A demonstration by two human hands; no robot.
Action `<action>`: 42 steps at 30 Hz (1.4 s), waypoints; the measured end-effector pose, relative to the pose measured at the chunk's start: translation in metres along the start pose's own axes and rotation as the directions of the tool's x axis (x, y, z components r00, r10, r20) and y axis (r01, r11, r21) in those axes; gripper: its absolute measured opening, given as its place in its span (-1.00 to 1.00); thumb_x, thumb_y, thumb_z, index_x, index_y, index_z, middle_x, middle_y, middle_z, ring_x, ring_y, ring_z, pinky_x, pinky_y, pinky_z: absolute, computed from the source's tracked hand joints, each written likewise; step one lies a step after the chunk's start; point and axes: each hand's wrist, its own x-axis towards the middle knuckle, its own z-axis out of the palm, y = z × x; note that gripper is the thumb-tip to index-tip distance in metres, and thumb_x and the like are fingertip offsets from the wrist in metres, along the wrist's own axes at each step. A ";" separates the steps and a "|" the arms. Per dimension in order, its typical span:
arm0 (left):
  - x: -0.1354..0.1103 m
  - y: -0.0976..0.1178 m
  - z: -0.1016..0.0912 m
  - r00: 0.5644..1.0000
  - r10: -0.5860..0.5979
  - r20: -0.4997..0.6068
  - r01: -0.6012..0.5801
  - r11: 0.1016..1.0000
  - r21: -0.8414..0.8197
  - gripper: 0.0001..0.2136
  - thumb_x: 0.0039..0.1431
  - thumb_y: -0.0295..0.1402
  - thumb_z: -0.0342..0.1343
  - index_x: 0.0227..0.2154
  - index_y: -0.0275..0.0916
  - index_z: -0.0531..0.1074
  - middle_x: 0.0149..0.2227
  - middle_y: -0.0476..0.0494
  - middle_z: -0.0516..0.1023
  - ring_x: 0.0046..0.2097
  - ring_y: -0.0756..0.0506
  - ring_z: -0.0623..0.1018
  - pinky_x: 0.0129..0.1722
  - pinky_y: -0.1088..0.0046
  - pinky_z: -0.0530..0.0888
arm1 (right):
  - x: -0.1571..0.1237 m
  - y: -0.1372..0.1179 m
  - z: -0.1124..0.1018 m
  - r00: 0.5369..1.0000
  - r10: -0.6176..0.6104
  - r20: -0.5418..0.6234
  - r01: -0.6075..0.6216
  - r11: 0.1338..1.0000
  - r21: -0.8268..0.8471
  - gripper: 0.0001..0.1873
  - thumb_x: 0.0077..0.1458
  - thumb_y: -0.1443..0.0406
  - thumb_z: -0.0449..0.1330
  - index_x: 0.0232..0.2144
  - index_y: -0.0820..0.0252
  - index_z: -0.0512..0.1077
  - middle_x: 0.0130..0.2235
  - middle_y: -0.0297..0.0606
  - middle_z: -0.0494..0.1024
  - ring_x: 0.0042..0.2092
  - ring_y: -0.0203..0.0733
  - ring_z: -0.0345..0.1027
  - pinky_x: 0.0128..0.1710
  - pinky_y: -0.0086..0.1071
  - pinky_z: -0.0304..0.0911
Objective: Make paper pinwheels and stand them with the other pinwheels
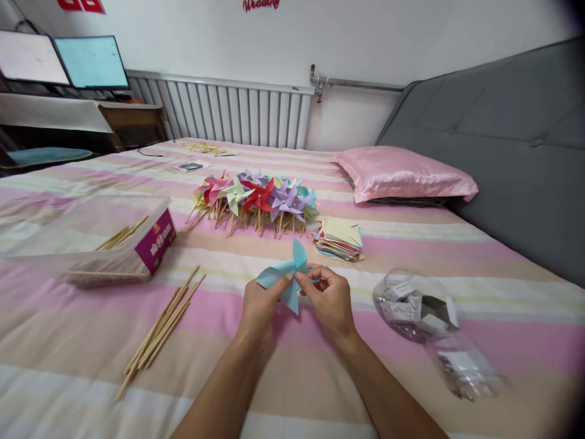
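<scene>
A light blue paper pinwheel (289, 295) is held up between both hands, its blades folded in toward the middle. My left hand (261, 305) pinches it from the left, thumb near the centre. From the right, my right hand (329, 297) grips it with thumb and fingers closed by the centre. No stick shows on this pinwheel. Just beyond the hands lies a stack of cut paper squares (339, 236) in several colours. Further back, many finished pinwheels (258, 196) on sticks are bunched together. Loose wooden sticks (164, 326) rest on the bed to the left.
A clear plastic box (158, 244) with sticks inside stands at left. On the right are a round clear container (414, 305) with small boxes and a small clear pack (466, 369). A pink pillow (404, 174) lies against the grey headboard (507, 116). Striped bedding covers the bed.
</scene>
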 end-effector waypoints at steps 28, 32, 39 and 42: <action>-0.001 0.001 0.003 0.999 0.004 -0.038 -0.001 0.998 0.066 -0.79 -0.27 -0.35 0.35 -0.48 -0.30 0.56 -0.47 -0.08 0.58 -0.44 -0.02 0.50 -0.42 0.52 0.42 | -0.001 -0.003 -0.001 1.000 -0.021 -0.009 0.021 0.997 -0.073 -0.68 -0.07 0.09 0.26 -0.58 0.24 0.45 -0.32 -0.17 0.55 -0.53 -0.29 0.37 -0.51 -0.41 0.29; -0.003 0.005 0.004 0.997 0.014 -0.075 -0.012 0.999 0.032 -0.82 -0.27 -0.39 0.33 -0.51 -0.31 0.54 -0.50 -0.06 0.57 -0.45 -0.01 0.49 -0.44 0.52 0.42 | -0.004 -0.007 0.002 1.000 -0.015 0.014 0.016 1.000 -0.022 -0.69 -0.09 0.10 0.28 -0.54 0.23 0.39 -0.24 -0.17 0.54 -0.51 -0.31 0.38 -0.49 -0.41 0.30; -0.004 0.008 0.004 0.997 -0.019 -0.078 0.013 0.997 -0.073 -0.79 -0.26 -0.38 0.33 -0.47 -0.34 0.52 -0.49 -0.08 0.56 -0.45 -0.01 0.50 -0.43 0.52 0.43 | -0.004 -0.008 0.009 1.000 0.028 -0.015 -0.023 0.958 0.287 -0.43 -0.17 0.20 0.34 -0.15 0.09 0.13 -0.28 -0.32 0.51 -0.42 -0.28 0.44 -0.40 -0.40 0.34; -0.005 0.005 0.005 0.999 -0.031 -0.036 0.028 0.995 -0.098 -0.79 -0.24 -0.38 0.33 -0.45 -0.33 0.53 -0.47 -0.07 0.57 -0.42 -0.01 0.51 -0.39 0.52 0.43 | -0.002 -0.007 0.011 0.986 0.156 0.061 -0.167 0.894 0.416 -0.32 -0.19 0.20 0.35 -0.05 0.12 0.12 -0.42 -0.40 0.49 -0.38 -0.24 0.43 -0.33 -0.34 0.36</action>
